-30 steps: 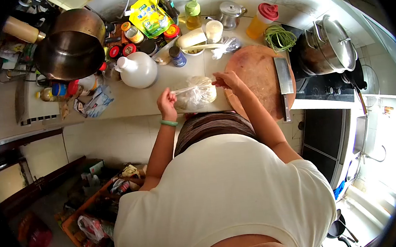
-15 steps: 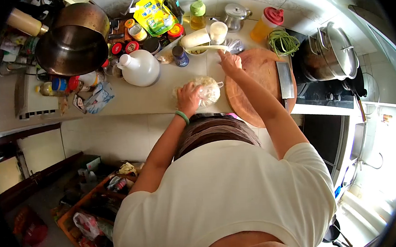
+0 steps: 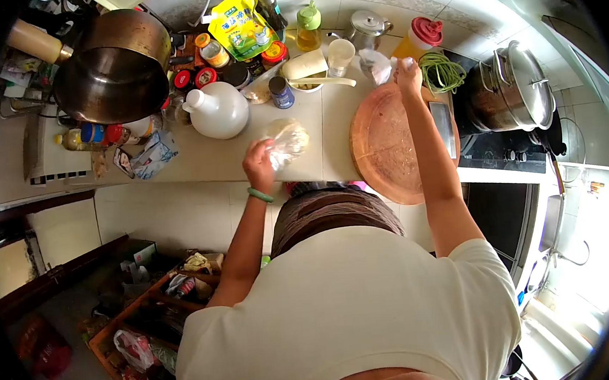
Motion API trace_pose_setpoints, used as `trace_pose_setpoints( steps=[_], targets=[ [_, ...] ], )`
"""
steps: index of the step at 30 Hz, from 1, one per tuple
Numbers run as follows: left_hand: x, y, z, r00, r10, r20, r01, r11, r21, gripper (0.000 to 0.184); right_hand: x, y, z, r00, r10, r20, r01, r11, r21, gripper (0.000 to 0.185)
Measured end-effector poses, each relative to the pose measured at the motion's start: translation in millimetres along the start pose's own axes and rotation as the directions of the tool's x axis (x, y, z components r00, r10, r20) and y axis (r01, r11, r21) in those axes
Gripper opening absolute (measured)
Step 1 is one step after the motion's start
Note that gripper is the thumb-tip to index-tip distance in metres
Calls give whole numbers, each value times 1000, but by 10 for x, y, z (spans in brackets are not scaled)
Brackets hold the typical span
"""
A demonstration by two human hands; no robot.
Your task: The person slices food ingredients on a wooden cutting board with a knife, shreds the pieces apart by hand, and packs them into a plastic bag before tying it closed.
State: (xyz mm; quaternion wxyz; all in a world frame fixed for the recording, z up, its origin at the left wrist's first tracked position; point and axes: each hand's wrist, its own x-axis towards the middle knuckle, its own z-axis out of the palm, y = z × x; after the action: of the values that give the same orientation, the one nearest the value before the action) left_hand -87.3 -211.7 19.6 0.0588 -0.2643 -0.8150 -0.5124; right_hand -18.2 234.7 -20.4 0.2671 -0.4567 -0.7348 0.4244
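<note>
My left hand (image 3: 259, 161), with a green bangle at the wrist, pinches the near side of a clear plastic bag (image 3: 288, 140) with pale food inside, over the counter. My right hand (image 3: 408, 77) reaches across the far edge of the round wooden cutting board (image 3: 382, 142), fingers closed. A whitish bit shows at its fingertips, too small to name. Just left of it stands a crumpled clear plastic bag (image 3: 376, 66); whether the fingers grip that bag is unclear. Green long beans (image 3: 442, 72) lie to its right. Under my right forearm is a cleaver (image 3: 443, 129) on the board.
A white jug (image 3: 218, 111) stands left of my left hand. Behind are a bowl with a pale spoon (image 3: 336, 81), a pale peeled root (image 3: 305, 64), a blue-labelled jar (image 3: 281, 93) and an oil bottle (image 3: 308, 27). The steamer pot (image 3: 506, 91) sits on the stove at right.
My right hand has left the pale spoon at the bowl and moved right, past the board's far edge. My left hand has shifted left, now pinching the food bag's side. The crumpled bag has moved slightly right.
</note>
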Motion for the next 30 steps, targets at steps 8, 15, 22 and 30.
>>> trace_pose_setpoints(
  steps=[8,15,22,30],
  targets=[
    [45,-566,-379,1000,-13,-2,13,992,127,28,-1406,-1558,-311,785,-569,246,610,778,-149,30],
    [42,-573,-133,980,-39,-195,59,994,97,23,-2309,-1157,817,783,-186,593,188,980,60,36],
    [-114,-738,-149,988,-153,-1,152,981,120,34,-2949,-942,1050,554,-446,703,320,894,314,83],
    [-138,-286,-298,998,-29,-47,38,975,218,60,-2440,-452,-807,937,98,336,9,953,-303,42]
  ],
)
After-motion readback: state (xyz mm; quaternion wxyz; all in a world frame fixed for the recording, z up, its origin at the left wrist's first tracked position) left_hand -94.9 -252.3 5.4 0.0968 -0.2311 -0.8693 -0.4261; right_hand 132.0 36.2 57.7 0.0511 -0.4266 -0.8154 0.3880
